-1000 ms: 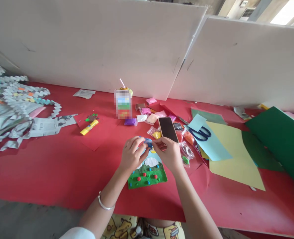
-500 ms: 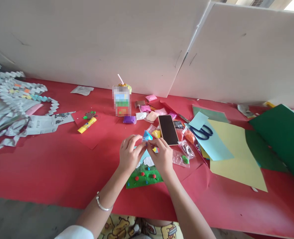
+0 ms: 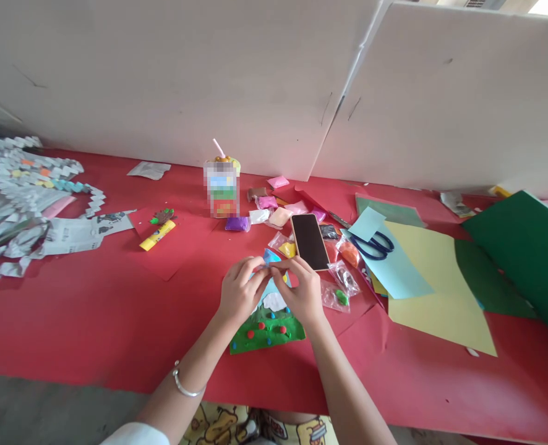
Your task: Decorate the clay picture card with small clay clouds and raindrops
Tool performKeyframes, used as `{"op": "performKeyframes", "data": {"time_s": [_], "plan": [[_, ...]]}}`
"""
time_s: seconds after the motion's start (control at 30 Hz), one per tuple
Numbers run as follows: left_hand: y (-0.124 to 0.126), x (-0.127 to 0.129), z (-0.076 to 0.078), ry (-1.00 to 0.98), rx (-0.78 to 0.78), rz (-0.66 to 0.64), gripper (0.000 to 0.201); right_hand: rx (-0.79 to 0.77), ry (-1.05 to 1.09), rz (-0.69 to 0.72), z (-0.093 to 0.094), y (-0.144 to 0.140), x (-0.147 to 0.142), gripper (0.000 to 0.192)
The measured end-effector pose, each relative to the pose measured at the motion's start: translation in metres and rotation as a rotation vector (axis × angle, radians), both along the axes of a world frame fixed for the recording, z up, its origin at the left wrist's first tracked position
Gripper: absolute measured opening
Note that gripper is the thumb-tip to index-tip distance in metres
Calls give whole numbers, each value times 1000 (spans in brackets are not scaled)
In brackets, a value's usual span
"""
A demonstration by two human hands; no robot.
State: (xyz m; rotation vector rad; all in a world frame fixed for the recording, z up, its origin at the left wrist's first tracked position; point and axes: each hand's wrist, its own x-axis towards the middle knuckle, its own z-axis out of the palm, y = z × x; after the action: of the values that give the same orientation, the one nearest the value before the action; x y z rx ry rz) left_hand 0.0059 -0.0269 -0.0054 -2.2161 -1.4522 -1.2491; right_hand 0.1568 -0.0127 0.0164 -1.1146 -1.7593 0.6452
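Observation:
Both of my hands meet over a small clay picture (image 3: 267, 324) with a green ground, red and blue dots and a white cloud, lying on the red table cover (image 3: 116, 309). My left hand (image 3: 239, 290) and my right hand (image 3: 302, 290) pinch a small bag of blue clay (image 3: 270, 256) between their fingertips, just above the picture's top edge. A dark phone (image 3: 309, 241) lies face up right behind my right hand.
Small bags of coloured clay (image 3: 274, 207) lie around the phone, with a drink carton (image 3: 221, 188) behind them. Blue scissors (image 3: 373, 245) rest on coloured paper sheets (image 3: 436, 284) at right. A yellow glue stick (image 3: 157, 235) and folded newspaper strips (image 3: 23, 198) lie at left. White boards (image 3: 209, 86) wall the back.
Both hands stay together on the blue clay bag. They have dropped slightly toward the picture, and the bag sits lower between the fingers than half a second ago.

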Motion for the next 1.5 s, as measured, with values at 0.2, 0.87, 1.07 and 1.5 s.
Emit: {"op": "performKeyframes", "data": {"time_s": [0.2, 0.87, 1.07, 1.5], "plan": [[4, -3, 6, -501, -256, -173, 12, -128, -17, 280, -9, 13, 15, 47], [11, -20, 4, -653, -348, -26, 21, -57, -152, 75, -20, 16, 10, 43], [10, -26, 4, -907, -355, 98, 30, 18, -274, -115, -40, 26, 2, 49], [-8, 24, 16, -8, -120, -55, 23, -403, 659, 196, -15, 27, -19, 74]]}}
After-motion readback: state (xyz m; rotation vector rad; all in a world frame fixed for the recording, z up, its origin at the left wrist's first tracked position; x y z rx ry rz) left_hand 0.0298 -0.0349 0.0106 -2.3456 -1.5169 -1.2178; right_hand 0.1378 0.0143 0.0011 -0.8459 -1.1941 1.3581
